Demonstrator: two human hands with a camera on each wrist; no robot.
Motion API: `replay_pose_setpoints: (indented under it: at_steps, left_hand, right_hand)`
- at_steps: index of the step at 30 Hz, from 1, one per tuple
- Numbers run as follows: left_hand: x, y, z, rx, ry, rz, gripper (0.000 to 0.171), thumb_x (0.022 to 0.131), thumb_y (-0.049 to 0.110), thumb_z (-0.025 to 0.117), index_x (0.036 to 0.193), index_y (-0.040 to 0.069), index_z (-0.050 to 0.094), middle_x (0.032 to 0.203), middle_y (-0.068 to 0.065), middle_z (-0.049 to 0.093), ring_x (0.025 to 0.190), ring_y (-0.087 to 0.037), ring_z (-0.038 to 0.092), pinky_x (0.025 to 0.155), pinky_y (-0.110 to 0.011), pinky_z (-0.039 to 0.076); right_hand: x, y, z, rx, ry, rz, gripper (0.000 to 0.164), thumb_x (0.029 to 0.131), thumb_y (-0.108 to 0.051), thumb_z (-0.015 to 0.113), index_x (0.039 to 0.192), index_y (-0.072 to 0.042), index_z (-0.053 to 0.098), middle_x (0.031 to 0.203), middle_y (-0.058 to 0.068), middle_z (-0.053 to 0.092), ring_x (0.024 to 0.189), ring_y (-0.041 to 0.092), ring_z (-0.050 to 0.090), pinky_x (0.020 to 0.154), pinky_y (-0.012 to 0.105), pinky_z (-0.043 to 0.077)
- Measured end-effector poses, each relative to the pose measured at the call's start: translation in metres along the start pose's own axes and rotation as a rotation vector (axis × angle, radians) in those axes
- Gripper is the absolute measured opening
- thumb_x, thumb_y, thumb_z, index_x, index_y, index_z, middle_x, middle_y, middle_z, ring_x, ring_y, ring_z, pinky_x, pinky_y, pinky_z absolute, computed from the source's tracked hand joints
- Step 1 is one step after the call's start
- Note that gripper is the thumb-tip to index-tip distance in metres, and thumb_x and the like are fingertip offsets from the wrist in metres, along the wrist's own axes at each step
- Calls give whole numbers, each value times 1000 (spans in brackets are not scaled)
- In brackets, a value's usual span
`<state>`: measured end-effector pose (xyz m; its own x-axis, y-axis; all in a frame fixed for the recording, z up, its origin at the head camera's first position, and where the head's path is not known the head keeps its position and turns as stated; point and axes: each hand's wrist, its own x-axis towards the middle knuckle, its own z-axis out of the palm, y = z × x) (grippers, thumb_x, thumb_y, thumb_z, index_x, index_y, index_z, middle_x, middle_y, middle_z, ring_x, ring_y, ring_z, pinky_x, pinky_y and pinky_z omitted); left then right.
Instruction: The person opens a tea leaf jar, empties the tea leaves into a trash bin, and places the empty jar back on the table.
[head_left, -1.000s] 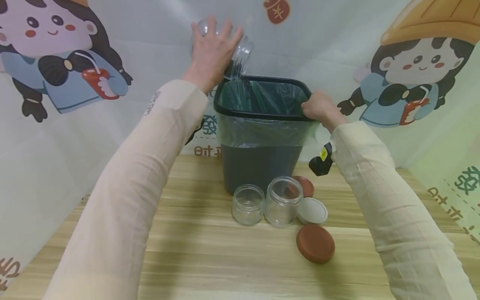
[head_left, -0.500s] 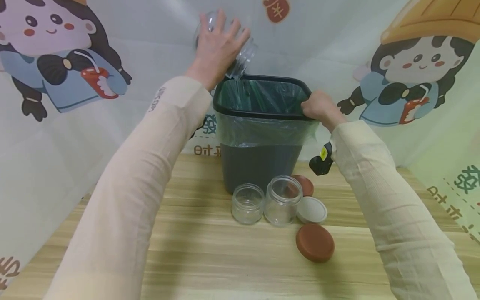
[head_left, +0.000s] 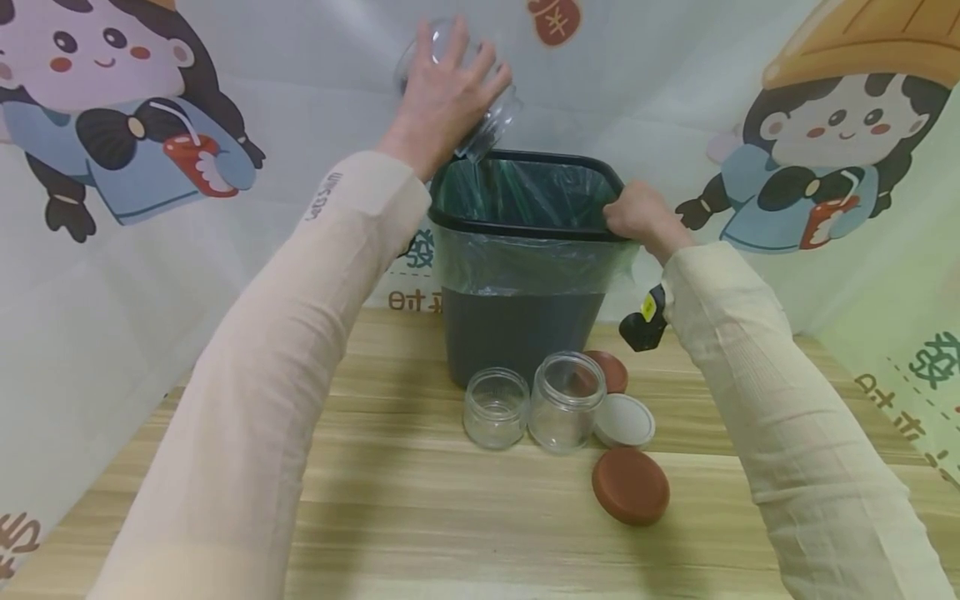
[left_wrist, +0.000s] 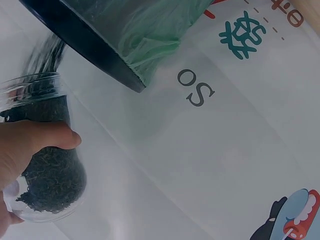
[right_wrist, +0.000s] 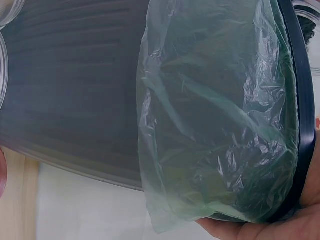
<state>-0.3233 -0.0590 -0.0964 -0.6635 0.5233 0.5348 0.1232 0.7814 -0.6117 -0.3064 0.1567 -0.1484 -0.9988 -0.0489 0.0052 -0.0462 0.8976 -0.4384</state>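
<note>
My left hand [head_left: 442, 104] grips a clear glass jar [head_left: 498, 121], tipped with its mouth low over the left rim of a dark grey waste bin [head_left: 521, 333]. In the left wrist view, dark dried leaves [left_wrist: 55, 177] that look like loose tea fill much of the jar and stream out past its threaded neck. My right hand [head_left: 641, 215] holds the bin's right rim, its thumb side up. A translucent green bin liner [right_wrist: 215, 115] is folded over the black rim [right_wrist: 304, 100], and the right fingers lie beneath the rim there.
In front of the bin stand a small open glass jar [head_left: 495, 427] and a taller one [head_left: 566, 421]. Right of them lie a white lid [head_left: 625, 421] and two red-brown lids, one nearer [head_left: 631, 487], one behind [head_left: 611, 373]. A printed cloth [head_left: 315, 108] hangs behind the wooden table [head_left: 450, 533].
My left hand has moved slightly up and right with the jar, bringing its mouth further over the bin. The right hand stays on the rim.
</note>
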Motion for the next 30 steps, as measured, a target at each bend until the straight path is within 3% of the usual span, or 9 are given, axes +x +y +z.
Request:
replay_pose_setpoints:
  at_steps: [5, 12, 19, 30]
  left_hand:
    - [-1, 2, -1, 45, -16, 15, 67, 77, -10, 57, 134, 10, 26, 138, -16, 29, 129, -39, 21, 100, -58, 21]
    - [0, 2, -2, 75, 44, 36, 64, 78, -13, 52, 133, 11, 29, 138, -14, 31, 129, -36, 22, 102, -56, 20]
    - [1, 4, -5, 168, 38, 58, 65, 82, -12, 50, 136, 12, 24, 140, -13, 28, 130, -34, 21, 103, -54, 19]
    - [4, 5, -4, 224, 77, 106, 61, 82, -14, 47, 134, 12, 28, 140, -12, 30, 131, -32, 21, 105, -51, 16]
  right_hand:
    - [-1, 0, 0, -33, -5, -16, 34, 92, -10, 31, 58, -7, 34, 66, 5, 28, 62, 19, 31, 62, 28, 31]
    - [0, 0, -1, -32, -18, -8, 35, 92, -11, 31, 57, -7, 34, 62, 3, 26, 57, 16, 28, 59, 27, 30]
    - [0, 0, -1, -33, -19, -9, 35, 92, -11, 31, 58, -7, 35, 61, 3, 26, 56, 16, 29, 57, 27, 30]
    - [1, -1, -1, -11, -20, 25, 32, 92, -11, 31, 61, -6, 37, 64, 4, 28, 57, 16, 31, 56, 26, 30]
